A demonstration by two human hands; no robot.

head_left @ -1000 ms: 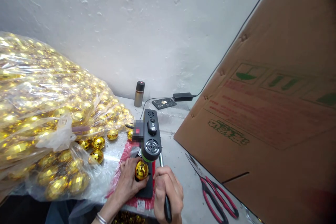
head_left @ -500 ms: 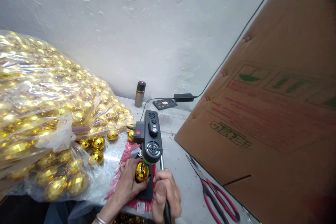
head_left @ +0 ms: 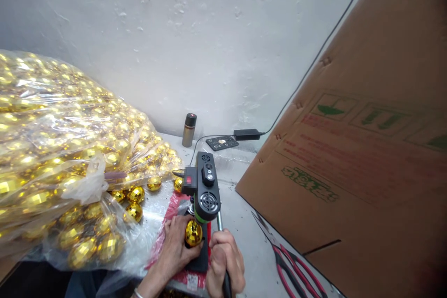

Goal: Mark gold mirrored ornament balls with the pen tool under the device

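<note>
My left hand (head_left: 176, 247) clamps the gold faceted ball (head_left: 193, 233) on the black base under the press head (head_left: 207, 193). My right hand (head_left: 223, 265) is closed round the lever (head_left: 223, 251). If the slick ball rolls, the head could land crooked or nip my fingertips.

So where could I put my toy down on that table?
Bare tabletop lies between the black machine and the cardboard box, above the scissors. The left is crowded with the bag of gold balls; both hands fill the front edge.
</note>
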